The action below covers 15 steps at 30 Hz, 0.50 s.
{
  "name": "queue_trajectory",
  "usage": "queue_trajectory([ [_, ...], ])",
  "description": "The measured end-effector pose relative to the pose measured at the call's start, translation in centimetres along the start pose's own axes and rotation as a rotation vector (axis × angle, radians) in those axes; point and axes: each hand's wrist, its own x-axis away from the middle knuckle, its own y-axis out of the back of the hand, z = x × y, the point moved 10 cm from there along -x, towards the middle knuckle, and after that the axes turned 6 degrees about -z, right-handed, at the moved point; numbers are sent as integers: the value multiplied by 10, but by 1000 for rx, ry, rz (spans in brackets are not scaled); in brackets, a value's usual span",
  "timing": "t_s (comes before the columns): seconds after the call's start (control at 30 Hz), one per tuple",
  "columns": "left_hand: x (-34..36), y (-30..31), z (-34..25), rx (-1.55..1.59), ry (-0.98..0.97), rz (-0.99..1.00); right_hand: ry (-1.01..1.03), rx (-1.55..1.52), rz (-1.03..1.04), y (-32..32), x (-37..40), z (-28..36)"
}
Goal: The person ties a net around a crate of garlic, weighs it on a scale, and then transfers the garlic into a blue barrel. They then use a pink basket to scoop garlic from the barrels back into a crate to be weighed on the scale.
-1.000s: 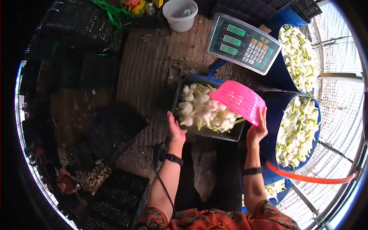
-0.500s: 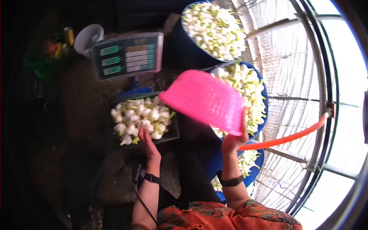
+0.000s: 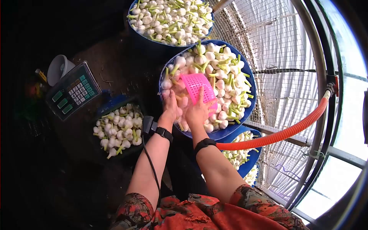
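Pink plastic mesh basket (image 3: 199, 86) lies tipped on its side on the heap of garlic bulbs (image 3: 228, 78) in the middle blue tub (image 3: 229, 132), mouth turned toward the person's left.

Right hand (image 3: 198, 112): fingers spread over the basket's wall, thumb toward the rim, gripping it and pressing it into the heap.
Left hand (image 3: 171, 104): fingers extended and laid flat on the bulbs just beside the basket's mouth, not closed round any bulb that I can see.

Step in hand, as I judge it: loading bulbs into the basket. Notes on doing it well:
- hold the lower lip of the basket under the top layer so bulbs roll in rather than ride over it;
- rake with the flat left hand toward the mouth, in small sweeps;
- tilt the basket upright before lifting, or the load spills back;
- go gently, as stalks may snag in the mesh.

Surroundings: second blue tub (image 3: 131, 23) of garlic above; dark crate (image 3: 135, 150) of bulbs to the left, on the floor beside a weighing scale (image 3: 73, 94); orange hose (image 3: 283, 132) crossing near the right forearm; black band on each wrist, with a cable from the left one.

Writing: the scale shows a numeric keypad and green display windows, but the digits are too small to read. No brand or label is legible anywhere.
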Motion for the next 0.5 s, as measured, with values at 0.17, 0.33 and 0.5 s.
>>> queue_trajectory([
  [0.17,7,7,72,47,421,-236,62,-525,257,-13,1,-62],
  [0.33,-30,20,71,34,314,-476,-113,-404,398,-84,-15,-27],
  [0.5,-21,-27,62,22,-143,59,-10,-528,452,-115,-6,-21],
])
